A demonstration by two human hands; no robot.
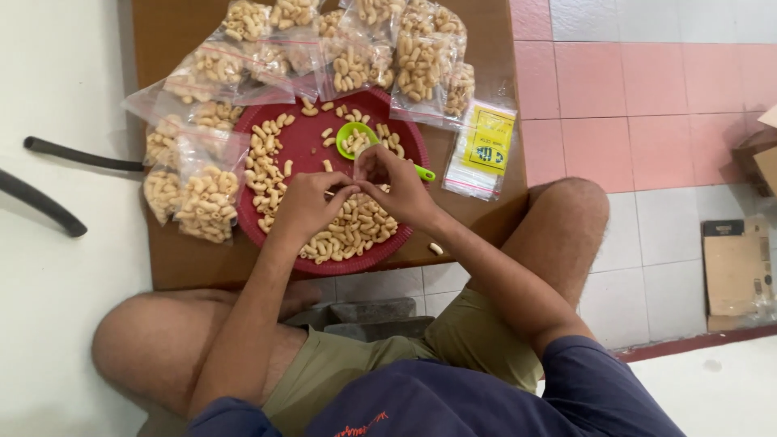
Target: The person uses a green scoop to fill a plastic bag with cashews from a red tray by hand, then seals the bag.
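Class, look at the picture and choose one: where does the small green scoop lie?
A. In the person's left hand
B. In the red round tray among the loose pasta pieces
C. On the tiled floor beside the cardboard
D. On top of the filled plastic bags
B: the green scoop lies in the red tray, holding a few pasta pieces, just beyond both hands.

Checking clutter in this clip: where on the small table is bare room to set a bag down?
Bare wood shows on the table at the near left corner, below the filled bags and left of the red tray, and in a strip at the far left edge. The far side and right edge are crowded with bags.
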